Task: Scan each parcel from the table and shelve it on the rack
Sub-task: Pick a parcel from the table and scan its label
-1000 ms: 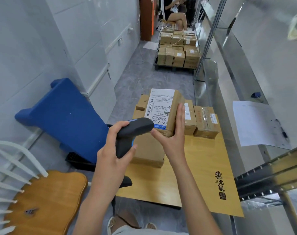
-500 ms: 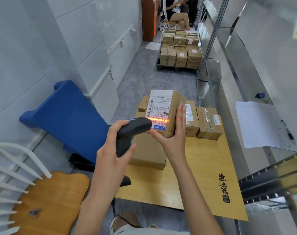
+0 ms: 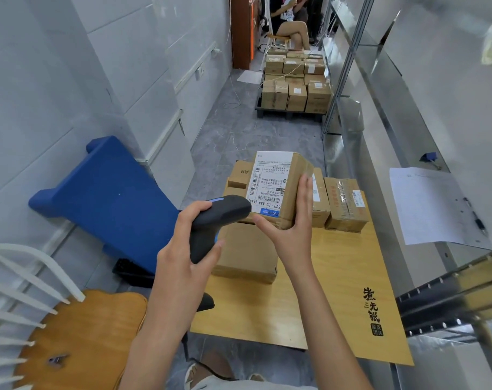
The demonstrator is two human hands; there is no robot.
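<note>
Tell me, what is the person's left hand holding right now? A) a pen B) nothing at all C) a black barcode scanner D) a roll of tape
C: the left hand grips a black barcode scanner by its handle and points it at the label of the cardboard box that the right hand holds above the table.

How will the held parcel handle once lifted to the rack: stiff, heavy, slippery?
Probably stiff: the parcel keeps square cardboard edges. Likely light, since the right hand holds it alone. The taped side may be slightly slick.
</note>
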